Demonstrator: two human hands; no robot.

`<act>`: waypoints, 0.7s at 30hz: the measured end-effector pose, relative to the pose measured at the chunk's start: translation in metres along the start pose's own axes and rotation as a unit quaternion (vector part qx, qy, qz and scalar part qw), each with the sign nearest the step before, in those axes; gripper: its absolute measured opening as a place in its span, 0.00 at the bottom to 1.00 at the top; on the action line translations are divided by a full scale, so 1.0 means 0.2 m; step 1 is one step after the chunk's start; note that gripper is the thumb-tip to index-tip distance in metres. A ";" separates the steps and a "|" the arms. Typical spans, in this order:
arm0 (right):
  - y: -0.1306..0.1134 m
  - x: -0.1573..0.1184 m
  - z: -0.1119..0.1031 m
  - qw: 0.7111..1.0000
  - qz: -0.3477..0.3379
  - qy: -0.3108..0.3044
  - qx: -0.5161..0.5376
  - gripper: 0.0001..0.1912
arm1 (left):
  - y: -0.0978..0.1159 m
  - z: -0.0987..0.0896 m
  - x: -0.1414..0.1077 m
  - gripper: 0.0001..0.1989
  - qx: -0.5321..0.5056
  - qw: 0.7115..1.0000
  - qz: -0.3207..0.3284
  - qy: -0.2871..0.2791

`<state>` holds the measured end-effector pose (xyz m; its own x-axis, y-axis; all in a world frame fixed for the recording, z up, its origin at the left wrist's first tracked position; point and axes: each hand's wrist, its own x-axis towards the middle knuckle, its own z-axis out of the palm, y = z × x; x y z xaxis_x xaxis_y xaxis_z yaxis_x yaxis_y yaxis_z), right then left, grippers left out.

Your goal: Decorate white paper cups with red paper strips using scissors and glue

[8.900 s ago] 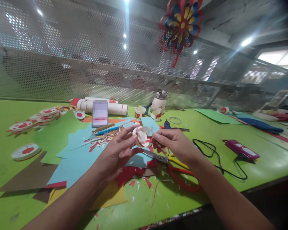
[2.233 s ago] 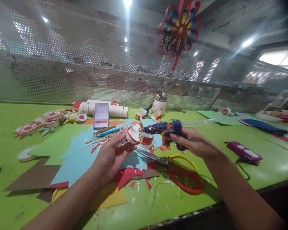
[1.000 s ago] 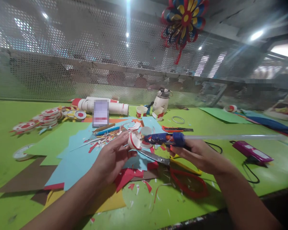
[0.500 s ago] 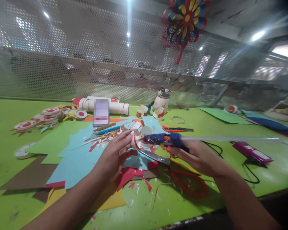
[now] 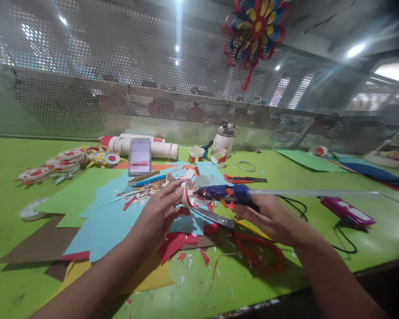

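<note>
My left hand [image 5: 161,212] pinches a small white paper ring with a red stripe [image 5: 187,196], which looks like part of a paper cup. In my right hand [image 5: 269,217] is a blue hot glue gun [image 5: 224,193], its nozzle reaching the inside of the ring. A long clear glue stick [image 5: 312,192] sticks out of the gun's back end. Below the two hands, orange-handled scissors [image 5: 261,257] lie with their blades toward the left. Sheets of blue paper [image 5: 109,230] are under my left hand, with paper scraps scattered over them.
Stacked white-and-red paper discs [image 5: 69,161] lie at the left. Behind stand stacked paper cups [image 5: 162,150], a cut cup [image 5: 196,154] and a bottle [image 5: 223,139]. An orange utility knife [image 5: 244,179] lies past the glue gun. At the right sits a purple power strip [image 5: 347,210] with a black cable.
Almost nothing differs. Both hands keep their hold, with the nozzle still at the ring; the whole view has shifted very slightly.
</note>
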<state>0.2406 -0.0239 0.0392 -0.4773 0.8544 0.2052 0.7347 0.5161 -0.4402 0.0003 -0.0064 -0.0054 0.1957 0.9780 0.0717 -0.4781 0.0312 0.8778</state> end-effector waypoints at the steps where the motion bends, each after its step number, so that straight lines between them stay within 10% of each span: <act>1: 0.00 0.00 0.00 1.000 0.000 0.000 -0.001 0.19 | 0.00 0.00 0.00 0.13 0.000 1.000 0.002 0.000; 21: 0.00 0.00 -0.03 0.999 0.026 0.023 -0.029 0.22 | 0.02 0.00 0.00 0.13 -0.003 1.000 0.006 0.018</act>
<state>0.2437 -0.0232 0.0432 -0.4150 0.8818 0.2242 0.7853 0.4715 -0.4012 -0.0021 -0.0060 -0.0027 0.1583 0.9852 0.0653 -0.4860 0.0202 0.8737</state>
